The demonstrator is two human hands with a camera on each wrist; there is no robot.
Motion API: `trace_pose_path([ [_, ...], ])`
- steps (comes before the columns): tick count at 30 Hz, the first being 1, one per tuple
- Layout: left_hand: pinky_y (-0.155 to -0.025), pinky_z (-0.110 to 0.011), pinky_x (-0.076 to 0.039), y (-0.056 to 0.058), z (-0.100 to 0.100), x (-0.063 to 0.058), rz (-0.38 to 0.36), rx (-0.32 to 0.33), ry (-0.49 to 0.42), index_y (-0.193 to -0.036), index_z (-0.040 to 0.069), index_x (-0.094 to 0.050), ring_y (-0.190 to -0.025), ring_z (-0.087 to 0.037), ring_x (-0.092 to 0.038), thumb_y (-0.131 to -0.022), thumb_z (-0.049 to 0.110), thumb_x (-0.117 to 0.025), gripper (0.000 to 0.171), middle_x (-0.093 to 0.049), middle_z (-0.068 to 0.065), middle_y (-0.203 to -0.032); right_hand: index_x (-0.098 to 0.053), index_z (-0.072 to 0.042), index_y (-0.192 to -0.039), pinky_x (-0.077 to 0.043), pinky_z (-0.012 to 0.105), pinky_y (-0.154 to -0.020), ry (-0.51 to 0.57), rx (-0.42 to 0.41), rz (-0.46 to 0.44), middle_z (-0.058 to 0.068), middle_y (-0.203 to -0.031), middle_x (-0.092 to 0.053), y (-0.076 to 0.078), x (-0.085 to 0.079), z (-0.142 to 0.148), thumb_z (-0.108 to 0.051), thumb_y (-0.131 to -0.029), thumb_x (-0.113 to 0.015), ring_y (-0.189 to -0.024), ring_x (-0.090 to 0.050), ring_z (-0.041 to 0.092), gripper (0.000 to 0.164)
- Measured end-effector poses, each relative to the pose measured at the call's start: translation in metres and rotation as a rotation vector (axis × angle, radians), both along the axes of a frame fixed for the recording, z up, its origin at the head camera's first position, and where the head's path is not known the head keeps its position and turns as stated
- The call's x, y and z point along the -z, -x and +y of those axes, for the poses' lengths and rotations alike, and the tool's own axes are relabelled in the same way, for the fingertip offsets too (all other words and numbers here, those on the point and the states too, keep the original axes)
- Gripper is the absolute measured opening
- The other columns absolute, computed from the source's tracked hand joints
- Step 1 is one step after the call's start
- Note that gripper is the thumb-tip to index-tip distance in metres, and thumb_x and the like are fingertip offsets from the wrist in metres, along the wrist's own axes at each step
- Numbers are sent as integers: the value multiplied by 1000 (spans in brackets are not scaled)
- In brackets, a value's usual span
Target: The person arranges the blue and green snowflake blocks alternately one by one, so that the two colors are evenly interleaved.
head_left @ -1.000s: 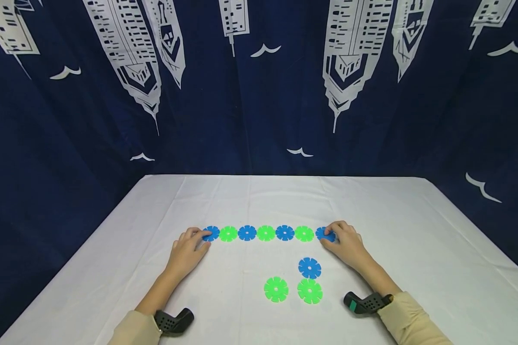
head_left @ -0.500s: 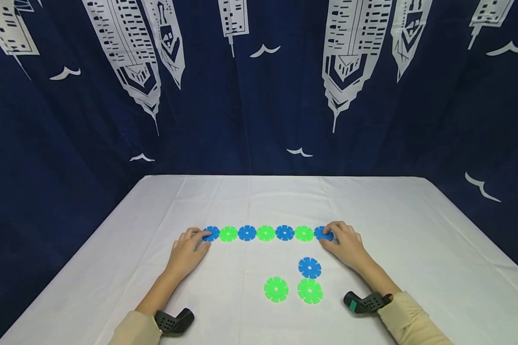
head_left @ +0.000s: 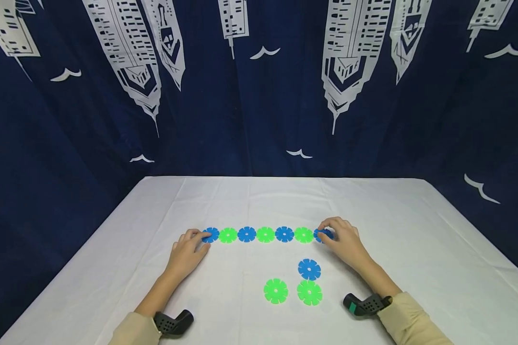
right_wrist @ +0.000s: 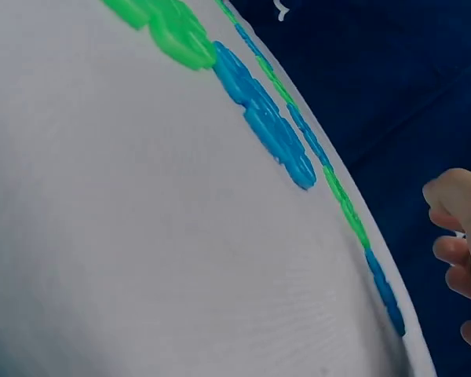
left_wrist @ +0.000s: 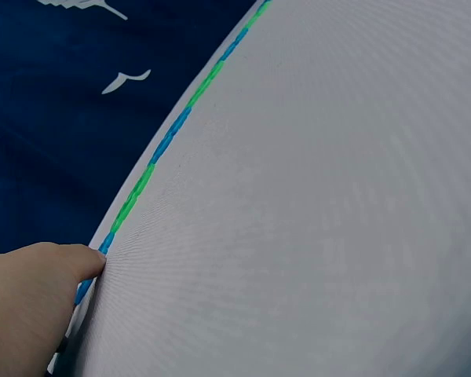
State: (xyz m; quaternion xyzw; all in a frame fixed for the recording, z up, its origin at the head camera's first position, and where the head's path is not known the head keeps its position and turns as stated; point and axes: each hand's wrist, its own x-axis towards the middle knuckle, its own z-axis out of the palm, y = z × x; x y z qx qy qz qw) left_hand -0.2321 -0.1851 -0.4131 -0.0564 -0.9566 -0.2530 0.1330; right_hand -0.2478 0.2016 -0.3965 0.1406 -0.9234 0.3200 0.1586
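Blue and green flower-shaped plastic discs lie in an alternating row across the white table. At the row's left end, my left hand (head_left: pixel 187 251) rests its index fingertip on a blue disc (head_left: pixel 213 233); the thumb lies on the near side, at the disc's edge in the left wrist view. My right hand (head_left: pixel 346 243) hovers over the blue disc (right_wrist: pixel 385 292) at the right end, thumb and index finger bent and apart. In the right wrist view, that hand (right_wrist: pixel 463 236) stands clear of the disc with nothing in its fingers. This end disc sits right beside a green disc (head_left: pixel 304 235).
Nearer the person lie a loose blue disc (head_left: pixel 309 269), a green disc (head_left: pixel 310 292) right below it and another green disc (head_left: pixel 276 291) to their left. The white-covered table (head_left: pixel 224 292) ends at a dark blue patterned curtain (head_left: pixel 267 105).
The right-end blue disc has slid slightly left, up to the green one. My right hand has since lifted off it. My left hand has stayed in place.
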Motion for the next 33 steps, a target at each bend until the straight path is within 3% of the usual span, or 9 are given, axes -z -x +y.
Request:
trace_pose_path([
  [9, -81, -42, -34, 2, -1, -2, 8, 0, 2, -117, 15, -61, -111, -31, -48, -88, 29, -56, 33, -52, -15, -123, -60, -17, -103, -26, 46, -93, -129, -253, -43, -2, -111, -59, -21, -25, -28, -32, -81, -65, -112, -50, 22, 27],
  [19, -82, -43, -33, 0, 0, 0, -3, -3, -3, -117, 15, -61, -114, -31, -46, -88, 28, -56, 33, -51, -14, -123, -59, -24, -108, -30, 46, -97, -323, -488, -99, -14, -112, -56, -48, -28, -60, -43, -77, -66, -113, -49, 13, 37],
  [27, -82, -42, -34, 0, 1, -1, 2, -3, -3, -117, 15, -61, -112, -31, -47, -88, 28, -56, 33, -51, -15, -123, -55, -30, -116, -30, 39, -99, -398, -588, -159, -18, -113, -52, -62, -20, -74, -60, -71, -64, -110, -47, 7, 55],
  [33, -83, -44, -34, 0, 1, -1, -2, -4, -1, -117, 15, -61, -113, -32, -47, -88, 28, -56, 33, -51, -15, -123, -56, -29, -107, -33, 33, -95, -402, -581, -149, -19, -105, -49, -62, -10, -78, -54, -70, -67, -102, -45, 4, 46],
])
